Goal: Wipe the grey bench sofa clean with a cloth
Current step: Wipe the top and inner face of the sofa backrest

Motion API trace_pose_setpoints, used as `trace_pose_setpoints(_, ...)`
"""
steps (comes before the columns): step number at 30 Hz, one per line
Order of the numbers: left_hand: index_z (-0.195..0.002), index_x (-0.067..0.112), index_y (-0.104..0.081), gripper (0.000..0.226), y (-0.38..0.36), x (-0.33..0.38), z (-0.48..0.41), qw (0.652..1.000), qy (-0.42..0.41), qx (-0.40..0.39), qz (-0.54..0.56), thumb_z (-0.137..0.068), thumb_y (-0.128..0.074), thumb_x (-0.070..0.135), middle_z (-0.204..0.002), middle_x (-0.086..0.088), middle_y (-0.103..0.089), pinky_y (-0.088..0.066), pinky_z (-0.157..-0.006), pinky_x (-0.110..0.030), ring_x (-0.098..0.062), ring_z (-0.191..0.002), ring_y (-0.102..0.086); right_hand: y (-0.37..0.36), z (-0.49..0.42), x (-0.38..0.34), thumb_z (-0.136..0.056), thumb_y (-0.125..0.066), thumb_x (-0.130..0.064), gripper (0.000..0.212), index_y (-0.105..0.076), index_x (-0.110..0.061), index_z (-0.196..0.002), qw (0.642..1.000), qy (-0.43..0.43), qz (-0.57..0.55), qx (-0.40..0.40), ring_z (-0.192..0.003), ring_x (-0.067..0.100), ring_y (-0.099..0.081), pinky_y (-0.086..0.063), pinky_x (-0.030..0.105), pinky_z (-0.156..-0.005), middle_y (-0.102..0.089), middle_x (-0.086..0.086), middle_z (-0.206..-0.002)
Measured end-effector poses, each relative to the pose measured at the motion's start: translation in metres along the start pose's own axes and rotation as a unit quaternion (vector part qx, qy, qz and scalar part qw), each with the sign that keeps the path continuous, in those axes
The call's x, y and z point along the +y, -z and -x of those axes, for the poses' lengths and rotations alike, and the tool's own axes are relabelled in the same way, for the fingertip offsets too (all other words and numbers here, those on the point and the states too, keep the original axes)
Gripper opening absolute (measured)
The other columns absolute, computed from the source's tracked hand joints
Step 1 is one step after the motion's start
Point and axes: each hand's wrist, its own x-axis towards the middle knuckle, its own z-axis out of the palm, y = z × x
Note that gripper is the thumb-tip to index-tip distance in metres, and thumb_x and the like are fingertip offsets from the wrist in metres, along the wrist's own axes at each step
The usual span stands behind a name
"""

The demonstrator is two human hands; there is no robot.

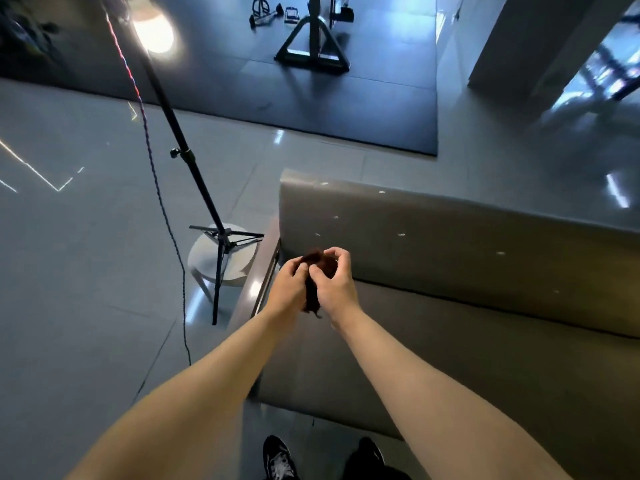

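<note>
The grey bench sofa fills the right half of the head view, its backrest upright and its seat below. Above the sofa's left end both my hands hold a bunched dark brown cloth. My left hand grips the cloth from the left with curled fingers. My right hand grips it from the right, thumb and fingers pinching the top. Most of the cloth is hidden between my palms; a tail hangs down below them.
A black light stand with tripod legs rises just left of the sofa, over a round white stool. A cable trails down the glossy tiled floor. A dark mat with gym equipment lies beyond. My shoes stand before the seat.
</note>
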Motion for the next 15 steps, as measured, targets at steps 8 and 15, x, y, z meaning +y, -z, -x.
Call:
trace_pose_setpoints(8, -0.119, 0.020, -0.064, 0.031, 0.027, 0.031, -0.061, 0.999, 0.018, -0.046, -0.007, -0.098, -0.043, 0.011, -0.109, -0.009, -0.072, -0.057, -0.066, -0.033, -0.023, -0.097, -0.070, -0.034, -0.068, -0.010, -0.093, -0.061, -0.010, 0.030, -0.045, -0.029, -0.111, 0.995, 0.031, 0.087, 0.035, -0.100, 0.020, -0.061, -0.053, 0.041, -0.091, -0.060, -0.003, -0.107)
trace_pose_setpoints(15, -0.121, 0.026, -0.063, 0.033, 0.032, 0.049, -0.147, 0.995, -0.029, -0.045, -0.089, -0.097, -0.047, 0.010, -0.113, 0.000, -0.072, -0.056, -0.085, -0.031, -0.014, -0.103, -0.069, -0.055, -0.159, -0.012, -0.099, -0.054, -0.016, 0.015, -0.047, -0.026, -0.105, 0.992, -0.018, 0.034, 0.117, -0.088, 0.016, -0.062, -0.056, 0.038, -0.077, -0.060, -0.007, -0.098)
